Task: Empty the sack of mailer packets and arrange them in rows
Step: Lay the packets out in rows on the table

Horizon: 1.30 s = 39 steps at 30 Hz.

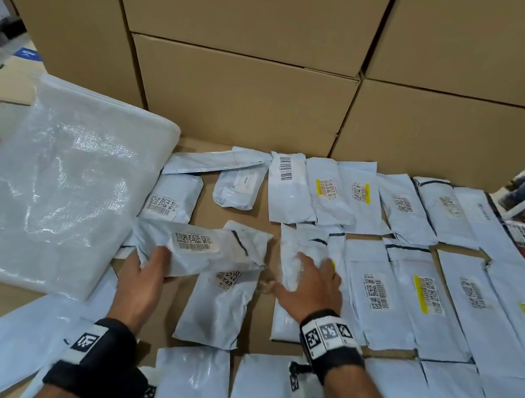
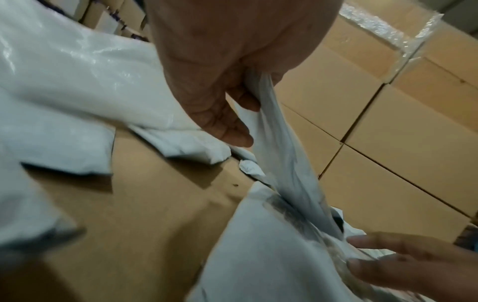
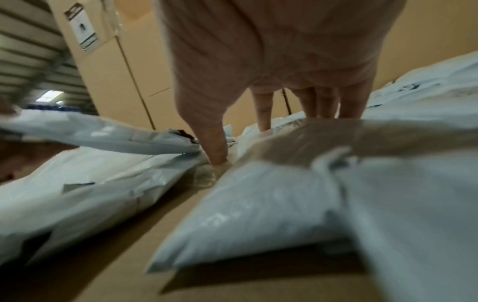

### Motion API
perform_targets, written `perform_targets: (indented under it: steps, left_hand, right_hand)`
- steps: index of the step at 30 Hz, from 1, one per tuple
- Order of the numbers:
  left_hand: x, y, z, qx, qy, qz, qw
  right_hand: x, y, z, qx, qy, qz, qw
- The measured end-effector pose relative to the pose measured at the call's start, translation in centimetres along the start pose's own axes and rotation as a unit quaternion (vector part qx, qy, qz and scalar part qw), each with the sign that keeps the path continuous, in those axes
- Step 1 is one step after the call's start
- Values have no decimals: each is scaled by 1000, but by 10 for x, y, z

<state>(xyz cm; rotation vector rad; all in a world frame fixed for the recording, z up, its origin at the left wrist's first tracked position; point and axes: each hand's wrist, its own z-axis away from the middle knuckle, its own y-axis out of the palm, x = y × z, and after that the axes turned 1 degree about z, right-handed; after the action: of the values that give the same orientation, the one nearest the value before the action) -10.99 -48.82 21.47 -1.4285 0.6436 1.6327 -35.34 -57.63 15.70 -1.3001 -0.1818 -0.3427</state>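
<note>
the left hand (image 1: 146, 271) pinches a crumpled packet (image 1: 201, 247) just right of the flattened sack (image 1: 48, 180). only the left wrist view shows its thumb (image 2: 227, 130) clamped on the edge. the right hand (image 1: 312, 287) lies fingers spread on another packet (image 1: 295, 263), further right of the sack.

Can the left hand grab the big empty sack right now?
Probably not right away. The left hand is already gripping a packet. The sack lies flat just beside it with nothing between them, so once the packet is set down it looks easy to reach.
</note>
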Motion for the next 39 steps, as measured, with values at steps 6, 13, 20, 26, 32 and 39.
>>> perform_targets:
  steps: [6, 13, 20, 26, 32, 39]
  left_hand:
    - [-20, -27, -15, 20, 77, -24, 997]
    - [-28, -63, -56, -8, 2, 8, 1000]
    - [-9, -63, -58, 24, -51, 13, 998]
    - [-10, -71, -51, 49, -9, -8, 999]
    - [6, -103, -53, 31, 28, -99, 994]
    - [52, -103, -64, 62, 33, -310, 948]
  right_hand:
    - [8, 9, 17, -13, -119, -12, 993]
    - [-11, 0, 3, 31, -70, -6, 997]
    - [61, 4, 37, 73, -303, -51, 949]
    - [120, 19, 33, 120, -341, -52, 931]
    - [146, 35, 71, 134, -319, -22, 938]
    - [155, 42, 46, 53, -299, 52, 952]
